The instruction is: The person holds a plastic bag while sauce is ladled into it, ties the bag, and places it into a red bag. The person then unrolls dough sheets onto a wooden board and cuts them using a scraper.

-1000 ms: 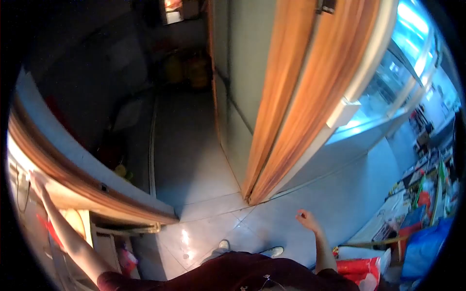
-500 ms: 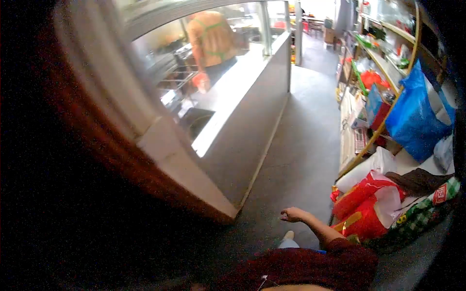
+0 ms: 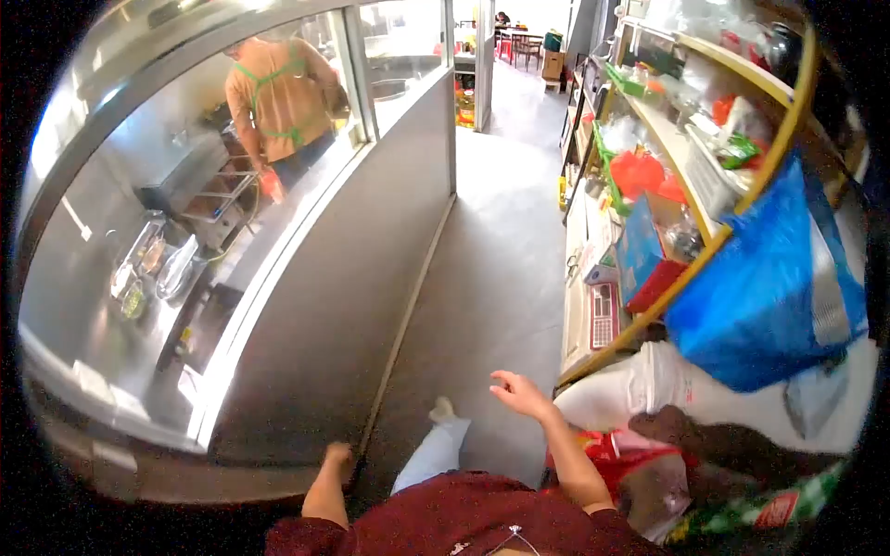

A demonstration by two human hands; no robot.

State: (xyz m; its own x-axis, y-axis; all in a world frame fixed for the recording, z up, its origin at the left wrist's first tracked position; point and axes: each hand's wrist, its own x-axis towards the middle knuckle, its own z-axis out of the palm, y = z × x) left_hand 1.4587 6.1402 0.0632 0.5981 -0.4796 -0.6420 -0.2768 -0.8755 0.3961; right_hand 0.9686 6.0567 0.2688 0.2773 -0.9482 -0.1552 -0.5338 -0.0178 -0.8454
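Observation:
My right hand (image 3: 521, 393) is raised in front of my body, over the grey floor, its fingers apart and nothing in it. Low on the left, beside the base of the grey partition (image 3: 324, 343), hangs my left hand (image 3: 339, 456); it is blurred and dark, and its fingers cannot be made out. Neither hand visibly touches anything. To the right of my right hand lie a white sack (image 3: 603, 403) and a red bag (image 3: 649, 463).
Behind the partition's glass stands a person (image 3: 278, 93) in an orange top with green straps. Shelves (image 3: 667, 130) with boxes and bags line the right side, a large blue bag (image 3: 760, 287) hanging there. A grey floor (image 3: 501, 222) runs ahead between them.
The view has swung right, from the dark doorway to the passage. My left hand, earlier stretched far left beside the wall, now hangs low near my body. My right hand stays raised ahead.

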